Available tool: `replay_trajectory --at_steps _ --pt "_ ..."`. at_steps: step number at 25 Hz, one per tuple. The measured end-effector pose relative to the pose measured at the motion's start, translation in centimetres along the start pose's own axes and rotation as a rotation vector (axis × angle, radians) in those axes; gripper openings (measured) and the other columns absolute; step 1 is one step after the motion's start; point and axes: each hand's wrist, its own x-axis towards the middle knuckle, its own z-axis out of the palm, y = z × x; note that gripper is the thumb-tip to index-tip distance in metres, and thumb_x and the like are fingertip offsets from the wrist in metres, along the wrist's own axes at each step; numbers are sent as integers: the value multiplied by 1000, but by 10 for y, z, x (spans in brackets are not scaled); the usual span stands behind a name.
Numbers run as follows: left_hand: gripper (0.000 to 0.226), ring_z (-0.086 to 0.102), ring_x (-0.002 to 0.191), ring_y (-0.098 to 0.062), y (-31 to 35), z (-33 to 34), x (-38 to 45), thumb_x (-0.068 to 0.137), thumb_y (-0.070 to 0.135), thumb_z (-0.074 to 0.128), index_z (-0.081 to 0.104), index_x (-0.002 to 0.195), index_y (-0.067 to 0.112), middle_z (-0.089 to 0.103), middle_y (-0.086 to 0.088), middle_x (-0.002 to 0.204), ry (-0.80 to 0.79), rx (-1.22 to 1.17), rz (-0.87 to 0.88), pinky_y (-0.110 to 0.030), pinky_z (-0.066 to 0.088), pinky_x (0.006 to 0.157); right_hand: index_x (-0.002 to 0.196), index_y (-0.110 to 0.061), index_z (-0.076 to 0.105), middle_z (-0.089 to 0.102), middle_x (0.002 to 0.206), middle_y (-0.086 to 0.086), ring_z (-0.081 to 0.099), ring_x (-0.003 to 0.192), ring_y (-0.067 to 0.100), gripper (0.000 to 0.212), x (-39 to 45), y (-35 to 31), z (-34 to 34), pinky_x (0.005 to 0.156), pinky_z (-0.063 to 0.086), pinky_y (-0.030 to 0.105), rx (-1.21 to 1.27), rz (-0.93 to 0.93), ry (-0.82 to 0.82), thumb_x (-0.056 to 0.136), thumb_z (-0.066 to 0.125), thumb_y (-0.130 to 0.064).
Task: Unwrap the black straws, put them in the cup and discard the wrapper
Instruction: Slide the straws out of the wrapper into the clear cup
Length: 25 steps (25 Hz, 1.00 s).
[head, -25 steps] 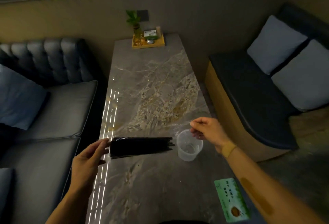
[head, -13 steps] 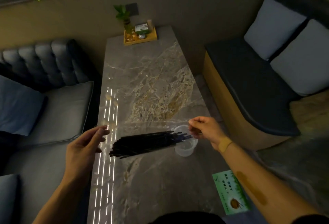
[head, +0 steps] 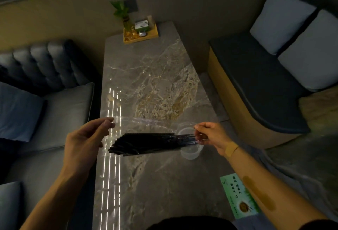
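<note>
A bundle of black straws (head: pixel 146 143) lies almost level inside a clear plastic wrapper (head: pixel 150 122), held above the marble table (head: pixel 157 87). My left hand (head: pixel 86 143) pinches the wrapper's upper left edge. My right hand (head: pixel 210 136) grips the wrapper's right end, where the straw tips point. The straws' right ends reach over the rim of a clear plastic cup (head: pixel 190 152) that stands on the table just under my right hand. The wrapper is stretched open between both hands.
A wooden tray (head: pixel 140 34) with a small plant and a box sits at the table's far end. A green card (head: pixel 239 196) lies at the near right edge. Grey sofas flank the table on the left and right.
The straws have slid right inside the wrapper, their tips now over the cup. My left hand moved from the bundle's end to pinching the wrapper's upper edge, spreading the plastic open.
</note>
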Motion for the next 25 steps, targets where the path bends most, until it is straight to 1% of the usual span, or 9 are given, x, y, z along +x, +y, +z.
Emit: replay_trajectory --at_steps 3,6,8,12,17,21,23,25 --pt "25 69 76 3 16 8 6 75 57 66 75 94 44 78 15 90 -19 20 24 -24 52 65 83 -7 65 64 76 11 59 64 19 12 1 2 -1 65 55 35 27 25 0 93 59 -10" --pt "11 66 69 4 31 20 17 82 44 69 76 90 44 78 15 85 -27 33 56 -8 50 61 86 -7 65 63 77 11 59 65 19 11 1 5 -3 63 53 33 47 45 16 93 58 -9" --pt "11 65 67 6 41 28 22 85 36 70 77 88 44 77 16 82 -43 58 87 -3 46 59 87 -6 64 63 77 11 58 66 20 11 1 6 -6 63 53 34 65 56 23 94 57 -9" --pt "15 64 65 7 59 44 31 88 29 69 77 86 41 76 18 78 -87 145 121 -3 45 61 85 -7 64 62 76 10 58 66 20 12 3 11 -12 65 53 35 93 79 41 94 56 -9" --pt "11 63 65 7 74 59 37 89 30 68 78 91 33 76 17 80 -161 219 135 -2 43 56 85 -9 62 62 78 10 58 68 20 11 3 17 -16 62 52 32 95 103 69 94 56 -10" --pt "11 62 62 8 85 69 42 88 30 69 79 94 28 76 17 80 -159 253 143 -2 44 61 84 -10 63 63 80 10 59 71 22 12 2 21 -19 68 54 36 123 110 68 94 57 -11" --pt "12 62 63 9 91 73 43 87 31 70 79 95 28 76 16 80 -172 261 148 -2 45 62 85 -10 63 63 81 10 59 72 23 10 3 22 -21 71 54 38 131 117 70 93 58 -12" --pt "10 62 62 9 98 76 44 87 31 70 78 93 30 76 16 80 -187 265 156 -1 44 60 85 -10 64 63 82 11 60 73 23 10 4 24 -23 74 55 41 130 125 60 93 59 -12"
